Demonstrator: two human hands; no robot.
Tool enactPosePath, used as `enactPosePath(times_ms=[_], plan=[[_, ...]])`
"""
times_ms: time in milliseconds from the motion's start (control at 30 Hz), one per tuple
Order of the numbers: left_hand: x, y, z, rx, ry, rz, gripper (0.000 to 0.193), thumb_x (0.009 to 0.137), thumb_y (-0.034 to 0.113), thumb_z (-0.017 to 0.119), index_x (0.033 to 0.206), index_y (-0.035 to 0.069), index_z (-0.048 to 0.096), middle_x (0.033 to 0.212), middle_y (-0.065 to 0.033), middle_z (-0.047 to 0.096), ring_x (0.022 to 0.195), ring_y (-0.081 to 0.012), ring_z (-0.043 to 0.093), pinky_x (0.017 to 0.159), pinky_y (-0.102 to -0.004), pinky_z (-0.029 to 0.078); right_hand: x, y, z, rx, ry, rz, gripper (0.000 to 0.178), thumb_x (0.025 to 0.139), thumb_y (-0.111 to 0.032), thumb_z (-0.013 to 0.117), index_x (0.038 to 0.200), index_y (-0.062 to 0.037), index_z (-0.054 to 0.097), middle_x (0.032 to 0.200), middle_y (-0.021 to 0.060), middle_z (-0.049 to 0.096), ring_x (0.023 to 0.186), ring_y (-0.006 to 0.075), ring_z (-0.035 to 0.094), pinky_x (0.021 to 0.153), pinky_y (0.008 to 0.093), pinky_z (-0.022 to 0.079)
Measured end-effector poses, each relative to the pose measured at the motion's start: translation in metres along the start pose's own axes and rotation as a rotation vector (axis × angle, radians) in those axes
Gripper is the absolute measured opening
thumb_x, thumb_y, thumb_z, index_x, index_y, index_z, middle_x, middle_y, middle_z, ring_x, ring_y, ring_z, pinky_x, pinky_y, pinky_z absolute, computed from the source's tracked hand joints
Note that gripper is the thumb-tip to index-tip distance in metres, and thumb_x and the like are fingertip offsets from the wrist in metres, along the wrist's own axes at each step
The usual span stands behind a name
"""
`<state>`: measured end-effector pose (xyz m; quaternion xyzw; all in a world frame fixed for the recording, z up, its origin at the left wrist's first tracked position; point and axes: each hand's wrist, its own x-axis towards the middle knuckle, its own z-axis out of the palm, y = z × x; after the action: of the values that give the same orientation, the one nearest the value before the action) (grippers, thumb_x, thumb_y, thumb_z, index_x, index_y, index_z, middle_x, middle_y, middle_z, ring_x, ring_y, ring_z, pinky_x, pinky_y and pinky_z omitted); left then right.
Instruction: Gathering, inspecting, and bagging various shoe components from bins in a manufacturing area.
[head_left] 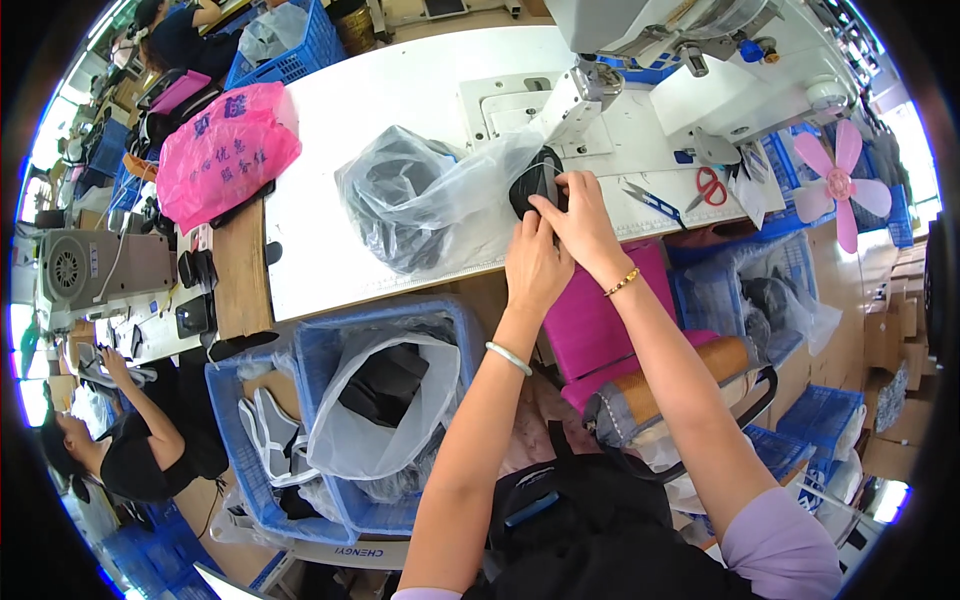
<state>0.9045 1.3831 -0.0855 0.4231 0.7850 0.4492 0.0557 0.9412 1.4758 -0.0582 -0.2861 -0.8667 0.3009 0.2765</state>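
Both of my hands are at the front edge of the white sewing table (330, 90), on a small dark curved piece (536, 180) that looks like part of a shoe. My left hand (538, 262) grips its lower end, the fingertips mostly hidden behind it. My right hand (585, 222) pinches its right side between thumb and fingers. Just beyond stands the sewing machine's narrow arm (578, 105). A clear plastic bag (400, 200) with dark pieces inside lies to the left, its loose end reaching the piece I hold.
Blue-handled snips (655, 201) and red-handled scissors (710, 188) lie to the right, near a pink fan (840, 184). Blue crates (335, 400) with bagged parts stand below left. A pink bag (228, 155) sits beyond the table's left end. A co-worker (150, 440) works at far left.
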Motion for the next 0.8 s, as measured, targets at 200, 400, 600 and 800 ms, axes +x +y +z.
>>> enactPosePath(times_ms=[200, 400, 600, 800], plan=[[0.009, -0.003, -0.02, 0.119, 0.003, -0.062, 0.034, 0.078, 0.015, 0.048, 0.109, 0.009, 0.06, 0.084, -0.0118, 0.056, 0.078, -0.032, 0.054, 0.07, -0.0421, 0.045, -0.004, -0.003, -0.016, -0.066, -0.076, -0.161, 0.018, 0.088, -0.013, 0.049, 0.086, 0.0032, 0.057, 0.085, 0.0152, 0.057, 0.086, 0.0336, 0.053, 0.077, 0.0398, 0.044], [0.01, -0.01, -0.013, 0.061, 0.239, -0.104, 0.03, 0.085, 0.025, 0.054, 0.115, 0.022, 0.057, 0.079, -0.0135, 0.056, 0.077, -0.0335, 0.056, 0.064, -0.0429, 0.045, -0.039, -0.05, -0.044, 0.037, -0.186, -0.495, 0.013, 0.084, -0.003, 0.051, 0.094, 0.0021, 0.058, 0.097, 0.015, 0.059, 0.089, 0.0299, 0.058, 0.076, 0.0349, 0.048], [0.012, 0.003, -0.002, 0.259, 0.127, -0.155, 0.036, 0.084, 0.026, 0.056, 0.119, 0.021, 0.05, 0.086, -0.0088, 0.058, 0.078, -0.0278, 0.058, 0.064, -0.0404, 0.046, -0.034, 0.043, -0.03, 1.57, 0.38, 0.766, 0.03, 0.094, -0.021, 0.046, 0.118, -0.0031, 0.046, 0.114, 0.0069, 0.051, 0.106, 0.0155, 0.047, 0.089, 0.0308, 0.041], [0.014, 0.004, 0.011, 0.314, 0.143, -0.132, 0.038, 0.079, 0.013, 0.053, 0.117, 0.017, 0.054, 0.088, -0.0071, 0.054, 0.083, -0.0233, 0.053, 0.068, -0.0354, 0.043, -0.007, -0.006, -0.009, 0.358, 0.076, 0.342, 0.025, 0.092, -0.024, 0.05, 0.108, -0.0053, 0.053, 0.096, 0.0084, 0.059, 0.087, 0.0151, 0.056, 0.076, 0.0296, 0.046]])
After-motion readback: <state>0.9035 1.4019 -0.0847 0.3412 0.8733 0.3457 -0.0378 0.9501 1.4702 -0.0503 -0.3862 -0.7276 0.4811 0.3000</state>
